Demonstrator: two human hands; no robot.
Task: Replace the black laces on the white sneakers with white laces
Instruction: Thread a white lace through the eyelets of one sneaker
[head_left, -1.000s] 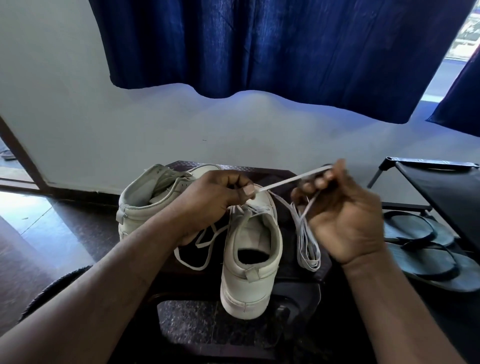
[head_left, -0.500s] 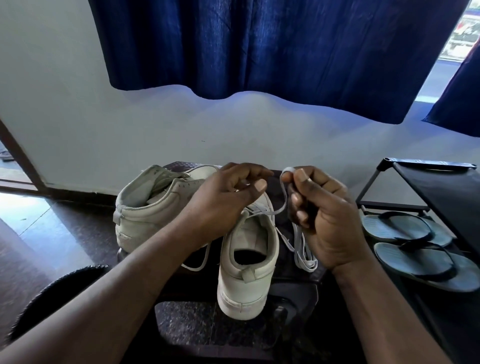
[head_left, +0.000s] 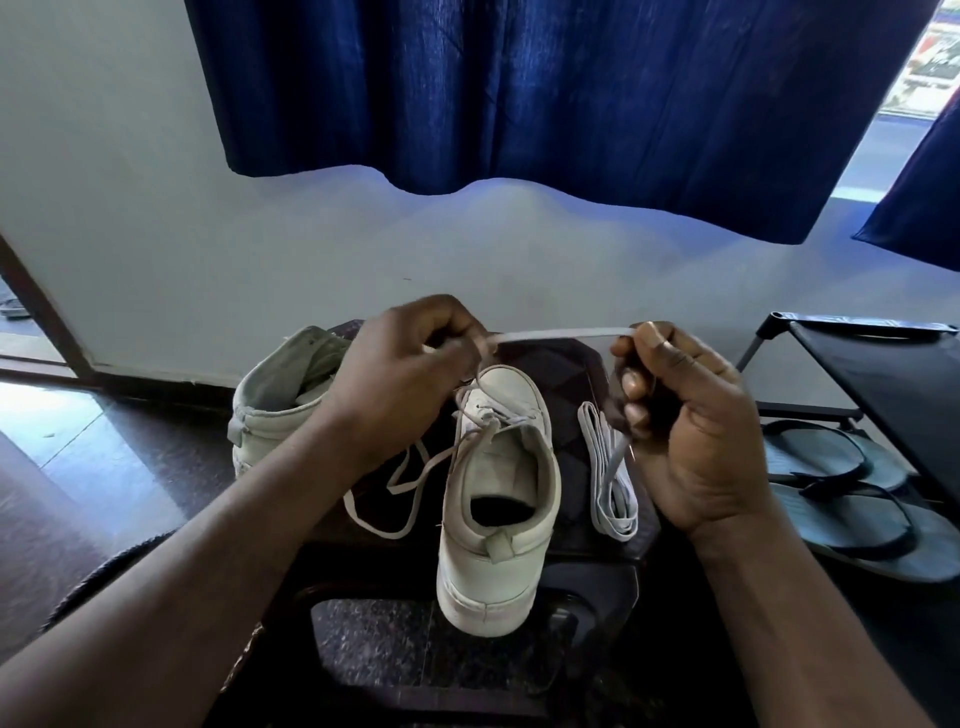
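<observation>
Left hand (head_left: 410, 374): fingers curled, thumb and forefinger pinching the white lace (head_left: 561, 334) above the toe of the centre sneaker (head_left: 498, 519). Right hand (head_left: 691, 431): palm turned toward the camera, fingers curled inward, thumb tip pressing the other end of the same stretch against the forefinger. Lace between the two hands: flat, taut, almost level, clear of the shoe below. From the left-hand pinch, a further length dropping to the upper eyelets of the centre sneaker; loose ends trailing left of that shoe in an open loop toward the left edge of the table (head_left: 576, 364). Centre sneaker: upright, heel toward the camera and overhanging the near edge, toe toward the far edge. Second sneaker (head_left: 280, 395): at the left edge, partly hidden behind the left wrist, opening facing the camera. Folded bundle (head_left: 608, 483) of white lace: lying flat just beside the centre sneaker on its right, near the right edge, one strand rising toward the right palm. Whether any black lace remains in either shoe: cannot tell. Beyond the right edge, on the floor (head_left: 78, 467): a pair of dark flip-flops (head_left: 857, 499) under a black rack (head_left: 883, 374). Behind: pale wall (head_left: 156, 234) and blue curtain (head_left: 571, 93).
</observation>
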